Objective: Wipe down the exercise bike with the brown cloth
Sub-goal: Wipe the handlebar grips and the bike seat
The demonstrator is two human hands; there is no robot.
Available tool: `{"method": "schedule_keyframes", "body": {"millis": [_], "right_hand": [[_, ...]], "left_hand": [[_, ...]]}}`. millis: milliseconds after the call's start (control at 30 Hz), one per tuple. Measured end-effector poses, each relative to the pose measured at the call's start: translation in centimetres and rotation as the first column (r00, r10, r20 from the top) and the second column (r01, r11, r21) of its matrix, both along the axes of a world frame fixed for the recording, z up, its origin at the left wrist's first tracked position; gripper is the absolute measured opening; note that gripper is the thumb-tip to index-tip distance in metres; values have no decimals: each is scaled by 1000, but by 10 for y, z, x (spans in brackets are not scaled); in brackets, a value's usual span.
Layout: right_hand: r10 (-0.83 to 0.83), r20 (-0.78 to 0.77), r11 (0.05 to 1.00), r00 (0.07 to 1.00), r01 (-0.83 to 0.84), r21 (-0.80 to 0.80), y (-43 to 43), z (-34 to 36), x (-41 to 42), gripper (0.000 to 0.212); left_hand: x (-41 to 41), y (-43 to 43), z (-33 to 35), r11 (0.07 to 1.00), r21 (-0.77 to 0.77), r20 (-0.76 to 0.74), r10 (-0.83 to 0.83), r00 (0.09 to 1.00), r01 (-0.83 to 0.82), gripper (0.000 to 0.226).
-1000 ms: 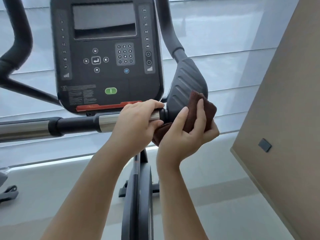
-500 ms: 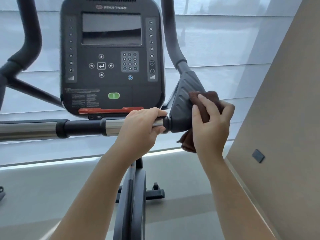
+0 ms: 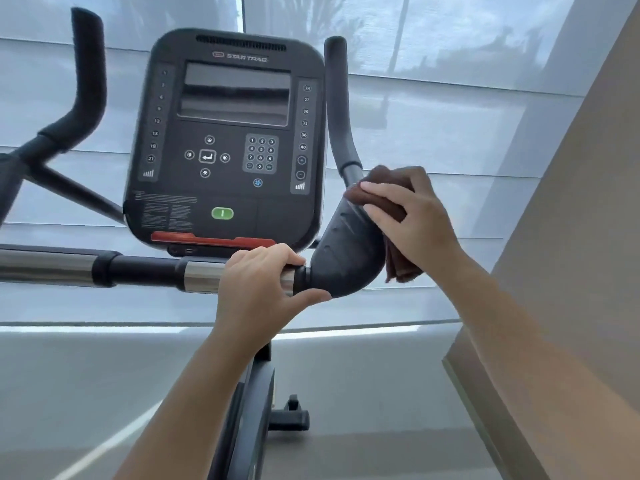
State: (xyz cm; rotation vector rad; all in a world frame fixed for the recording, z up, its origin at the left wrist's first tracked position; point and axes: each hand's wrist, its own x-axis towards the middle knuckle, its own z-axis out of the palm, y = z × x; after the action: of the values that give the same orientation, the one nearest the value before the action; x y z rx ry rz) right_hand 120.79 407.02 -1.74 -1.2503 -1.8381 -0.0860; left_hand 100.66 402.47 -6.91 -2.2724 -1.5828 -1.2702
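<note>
The exercise bike's black console (image 3: 225,140) fills the upper middle, with a horizontal handlebar (image 3: 138,268) of chrome and black below it. My left hand (image 3: 259,289) grips the chrome end of that bar beside the black ribbed elbow pad (image 3: 343,258). My right hand (image 3: 412,216) presses the brown cloth (image 3: 377,199) onto the pad's upper right side, where the upright grip (image 3: 341,109) rises. One cloth end hangs below my palm by the pad's right edge.
A beige wall (image 3: 571,237) stands close on the right. Window blinds (image 3: 450,116) fill the background. The left upright grip (image 3: 86,84) is at upper left. The bike's frame (image 3: 246,410) and a base foot (image 3: 291,415) show below on grey floor.
My right hand has slid the cloth up the pad from its lower right toward the base of the upright grip. The view has tilted upward. My left hand has kept its hold.
</note>
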Motion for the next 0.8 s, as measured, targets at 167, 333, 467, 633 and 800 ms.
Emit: {"method": "schedule_keyframes", "body": {"millis": [167,333,467,633,800], "right_hand": [[29,12,998,1000,-28,-48,-1,-17,-1,28],[244,-22,964,969,-245,-100,-33,-30,29,31],[193,-35,978,981,-195,-71,8,16,37,31],[97,-176,968,980,-133,-211,40,-1,11,33],[183,-331,969,926,-226,-96,-15,-40,20,40]], "left_hand": [[1,-1,-1,1000,-14,13,-4,1000,5,58],[1,1,-4,1000,15,-10,24,1000,-24,56],[2,2,-4,999,17,-9,33,999,-33,51],[2,-1,-4,1000,4,-2,11,1000,-11,55],[-1,2,-5,999,48,-1,-3,1000,3,58]]}}
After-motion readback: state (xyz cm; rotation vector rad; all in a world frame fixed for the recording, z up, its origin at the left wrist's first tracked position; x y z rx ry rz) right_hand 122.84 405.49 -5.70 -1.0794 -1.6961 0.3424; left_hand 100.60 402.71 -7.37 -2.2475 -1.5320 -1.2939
